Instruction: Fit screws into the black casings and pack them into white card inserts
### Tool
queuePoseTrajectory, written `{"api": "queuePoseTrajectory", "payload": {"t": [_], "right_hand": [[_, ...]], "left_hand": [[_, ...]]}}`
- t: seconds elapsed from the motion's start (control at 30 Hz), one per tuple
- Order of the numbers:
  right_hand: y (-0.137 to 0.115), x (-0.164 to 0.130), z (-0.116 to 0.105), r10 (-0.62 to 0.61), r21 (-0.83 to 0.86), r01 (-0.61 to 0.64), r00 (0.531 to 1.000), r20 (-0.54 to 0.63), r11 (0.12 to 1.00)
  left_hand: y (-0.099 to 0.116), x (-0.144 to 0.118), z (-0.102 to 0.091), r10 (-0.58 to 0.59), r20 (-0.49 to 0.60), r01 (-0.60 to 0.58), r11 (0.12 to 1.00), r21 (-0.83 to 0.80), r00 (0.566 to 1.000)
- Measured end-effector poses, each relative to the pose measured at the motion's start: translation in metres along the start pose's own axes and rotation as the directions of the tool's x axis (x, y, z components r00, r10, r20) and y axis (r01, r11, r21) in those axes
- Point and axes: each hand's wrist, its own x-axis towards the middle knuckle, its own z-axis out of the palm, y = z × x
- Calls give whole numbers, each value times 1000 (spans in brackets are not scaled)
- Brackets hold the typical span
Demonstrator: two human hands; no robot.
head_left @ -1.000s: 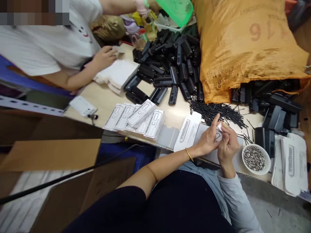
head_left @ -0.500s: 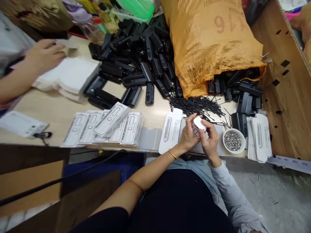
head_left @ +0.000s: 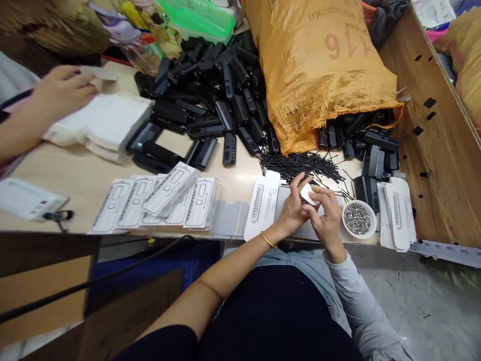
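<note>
Both hands at the near table edge, meeting over one small white flat tab [head_left: 308,193]. Left hand [head_left: 295,210] fingers curled, fingertips pinching the tab's left side; right hand [head_left: 327,216] fingers closed on its right side. The tab is held just above a grey flat sheet [head_left: 338,200], between the white printed packaging card [head_left: 262,204] and the small white round bowl [head_left: 358,218].

Counts:
- 1 bowl, filled with small silvery metal bits, too many to count.
- 1 orange woven mesh sack [head_left: 323,70], black plastic casings showing at its open mouth.
- 1 loose heap of black plastic casings [head_left: 221,100] on the table, dozens.
- 1 scatter of thin black pins [head_left: 300,163] just beyond the hands.
- Fanned white cards [head_left: 161,200] at left, roughly six.
- 1 stack of white cards [head_left: 398,213] right of the bowl.

Another person's hand [head_left: 60,93] on a white stack [head_left: 101,120], far left.
</note>
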Motion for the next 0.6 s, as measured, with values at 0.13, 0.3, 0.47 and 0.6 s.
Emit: {"api": "queuePoseTrajectory", "payload": {"t": [0.13,0.3,0.47,0.6], "right_hand": [[-5,-1,5,42,-6,-43,997,-63,999],[-4,6,8,10,-13,-12,992,-126,1000],[-2,-3,10,-177,-124,165,979,-98,979],[0,-8,11,-289,-163,280,956,-39,946]], "left_hand": [[2,-2,2,-8,-4,8,1000,5,1000],[0,-3,2,6,0,-6,1000,-4,1000],[4,-1,-2,28,5,-28,1000,-13,1000],[1,-3,-1,35,8,-35,999,-22,999]]}}
